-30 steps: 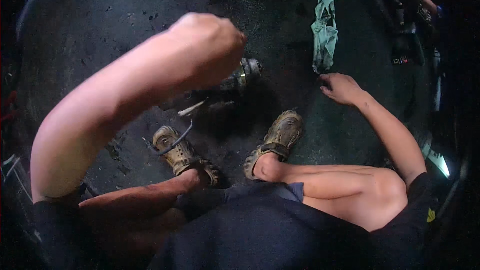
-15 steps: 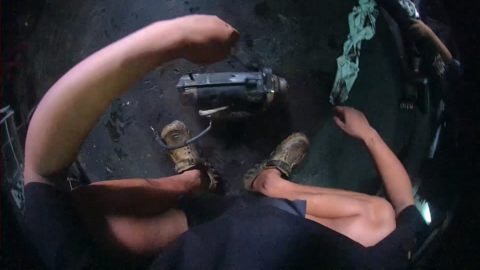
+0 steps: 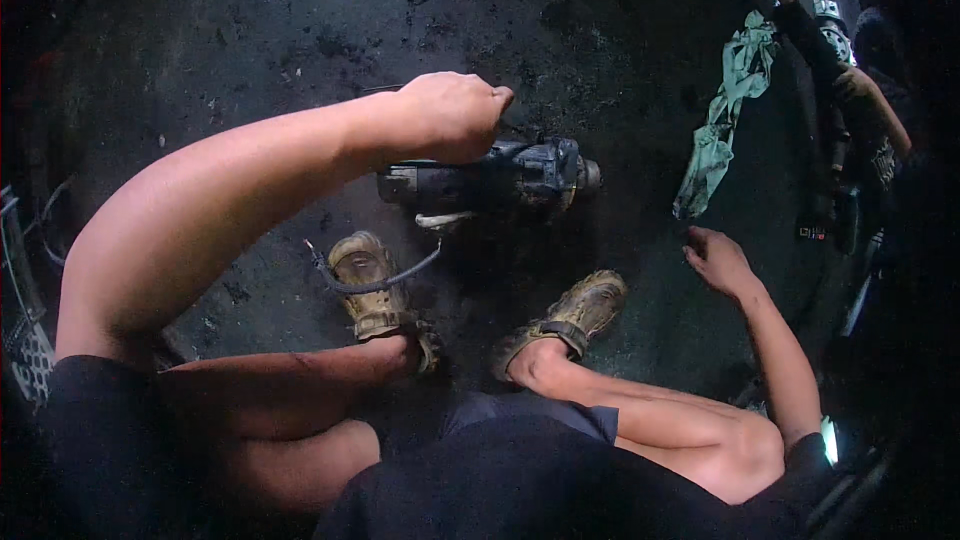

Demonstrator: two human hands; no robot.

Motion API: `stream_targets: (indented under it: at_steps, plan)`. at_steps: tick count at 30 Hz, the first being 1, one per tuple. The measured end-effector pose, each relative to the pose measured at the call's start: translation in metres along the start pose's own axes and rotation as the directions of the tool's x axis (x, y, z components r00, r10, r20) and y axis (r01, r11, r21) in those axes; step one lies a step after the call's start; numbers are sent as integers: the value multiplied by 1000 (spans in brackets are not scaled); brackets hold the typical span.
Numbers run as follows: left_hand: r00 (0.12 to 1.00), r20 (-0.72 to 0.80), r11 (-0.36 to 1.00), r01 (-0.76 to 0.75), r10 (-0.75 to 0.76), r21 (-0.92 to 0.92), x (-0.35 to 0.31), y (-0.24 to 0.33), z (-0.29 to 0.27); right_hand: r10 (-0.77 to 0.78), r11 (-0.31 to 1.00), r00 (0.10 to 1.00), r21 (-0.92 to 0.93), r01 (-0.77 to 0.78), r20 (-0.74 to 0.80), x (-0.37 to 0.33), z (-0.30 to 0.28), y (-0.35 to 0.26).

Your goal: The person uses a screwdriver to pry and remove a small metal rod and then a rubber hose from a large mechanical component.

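bearings are being read from the dark cylindrical part (image 3: 490,182), with twelve at the top of the view. the part is lying on its side on the dark floor (image 3: 250,50), near the centre, its narrow end pointing toward three o'clock. between eleven and twelve, the left hand (image 3: 455,118) is overlapping the part's upper edge, its fingers folding inward; the palm is facing away, so one cannot tell whether they are pinching anything. between three and four, the right hand (image 3: 722,262) is bending its fingers just beside the lower end of a crumpled green cloth (image 3: 725,120); whether it is gripping that end cannot be told. the cloth is stretching up toward two o'clock. a grey cable (image 3: 385,286) is curving across the left shoe (image 3: 375,315) between seven and eight, one end standing near the part's pale stub (image 3: 442,221). the right shoe (image 3: 575,312) is resting at five. near two o'clock, a co-worker's forearm (image 3: 882,110) is extending beside a light metal component (image 3: 832,32).
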State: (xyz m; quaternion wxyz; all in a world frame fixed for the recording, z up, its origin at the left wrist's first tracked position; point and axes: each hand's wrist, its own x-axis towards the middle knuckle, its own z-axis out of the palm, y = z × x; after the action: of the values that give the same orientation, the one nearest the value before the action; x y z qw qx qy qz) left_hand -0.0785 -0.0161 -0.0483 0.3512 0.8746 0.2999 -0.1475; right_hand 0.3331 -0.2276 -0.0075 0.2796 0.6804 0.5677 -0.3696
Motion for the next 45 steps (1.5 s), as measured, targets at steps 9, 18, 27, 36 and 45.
stream_targets:
  at_steps: [9, 18, 27, 36, 45]
  plan:
    - [999, -37, 991, -3, -2, -132, -7, 18, 17, 13, 999, 1000, -49, -14, -21, 4, 17, 18]
    - [985, -172, 992, -35, 14, -118, -12, 21, 16, -31, 999, 1000, -27, 31, -6, 5, 13, 22]
    - [990, -138, 996, 27, -39, -88, -11, 24, 12, 11, 998, 999, -59, -8, 49, 2, 5, 7]
    - [982, -190, 997, -2, -14, -82, -17, 23, 21, 19, 998, 1000, -62, -18, 13, 2, 16, 23]
    - [978, -209, 997, -18, 2, -73, -19, 31, 15, -23, 1000, 1000, -20, 22, -19, -3, 7, 9]
